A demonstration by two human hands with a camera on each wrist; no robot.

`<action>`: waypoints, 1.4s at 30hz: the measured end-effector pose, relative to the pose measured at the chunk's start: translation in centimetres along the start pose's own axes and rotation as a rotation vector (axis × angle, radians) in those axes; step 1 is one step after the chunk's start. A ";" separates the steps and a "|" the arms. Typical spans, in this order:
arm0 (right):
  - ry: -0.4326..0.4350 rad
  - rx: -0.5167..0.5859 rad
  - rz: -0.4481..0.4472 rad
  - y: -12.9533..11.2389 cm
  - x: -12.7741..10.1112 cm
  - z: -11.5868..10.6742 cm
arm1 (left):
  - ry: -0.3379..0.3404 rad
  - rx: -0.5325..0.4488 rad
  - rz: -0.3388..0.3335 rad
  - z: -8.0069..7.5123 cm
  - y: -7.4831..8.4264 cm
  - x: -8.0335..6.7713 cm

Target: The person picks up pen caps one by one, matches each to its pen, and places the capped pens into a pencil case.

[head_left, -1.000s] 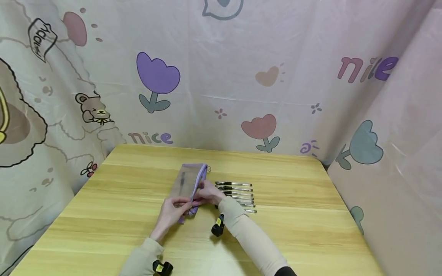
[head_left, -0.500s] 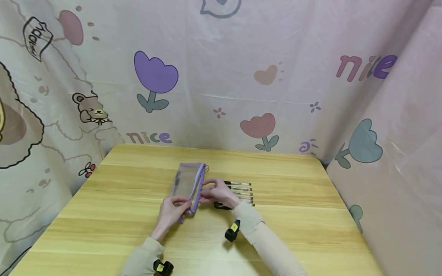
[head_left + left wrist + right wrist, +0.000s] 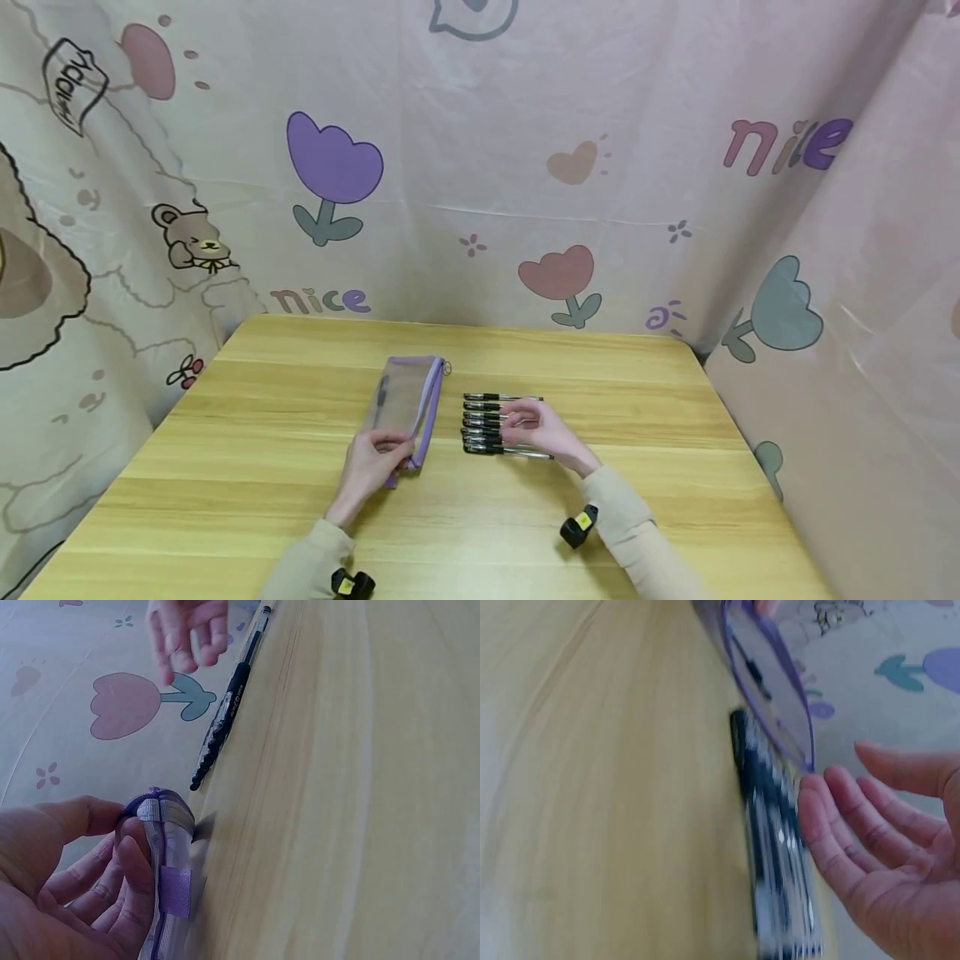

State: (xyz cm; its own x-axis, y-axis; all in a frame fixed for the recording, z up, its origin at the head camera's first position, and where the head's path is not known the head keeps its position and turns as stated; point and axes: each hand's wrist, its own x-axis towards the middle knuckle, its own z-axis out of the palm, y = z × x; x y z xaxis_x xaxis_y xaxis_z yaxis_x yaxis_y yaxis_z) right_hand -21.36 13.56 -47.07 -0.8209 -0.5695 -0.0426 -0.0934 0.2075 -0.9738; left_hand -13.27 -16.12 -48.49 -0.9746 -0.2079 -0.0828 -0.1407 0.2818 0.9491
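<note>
— Wooden table [image 3: 645,433], pale and grained, fills our frame, with a cartoon-printed backdrop [image 3: 480,167] of tulips and a bear hung behind it. What do we see on it?

— We see a clear pencil pouch [image 3: 405,400] with purple trim lying left of centre, a dark pen visible inside it. Just to its right we find a row of black pens [image 3: 491,423] laid side by side.

— And our hands?

— Our left hand [image 3: 369,467] pinches the near end of the pouch, thumb and fingers curled round the purple edge [image 3: 161,825]. Our right hand [image 3: 543,429] hovers over the right part of the pen row, fingers loosely spread and relaxed [image 3: 870,825], holding nothing.

— Is it touching the pens?

— We cannot tell; the wrist view is blurred there.
</note>
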 end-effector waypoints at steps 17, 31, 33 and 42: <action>0.006 -0.325 -0.054 1.9 -2.9 -3.4 | -0.002 -0.017 -0.029 0.2 -0.3 0.0; 0.032 -0.401 -0.054 2.7 -3.0 -2.6 | -0.015 -0.030 -0.018 0.2 -0.4 -0.1; 0.031 -0.401 -0.057 2.7 -3.0 -2.5 | -0.017 -0.027 -0.016 0.2 -0.4 -0.1; 0.054 -0.428 -0.042 2.8 -3.0 -2.2 | -0.018 -0.027 -0.013 0.1 -0.4 -0.1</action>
State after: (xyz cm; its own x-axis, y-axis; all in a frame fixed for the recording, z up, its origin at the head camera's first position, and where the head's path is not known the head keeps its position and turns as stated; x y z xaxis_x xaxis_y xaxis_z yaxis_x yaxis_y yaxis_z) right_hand -20.38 17.55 -49.16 -0.8386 -0.5444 0.0182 -0.3433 0.5023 -0.7936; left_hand -13.09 -16.13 -48.93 -0.9758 -0.1941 -0.1008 -0.1492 0.2539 0.9557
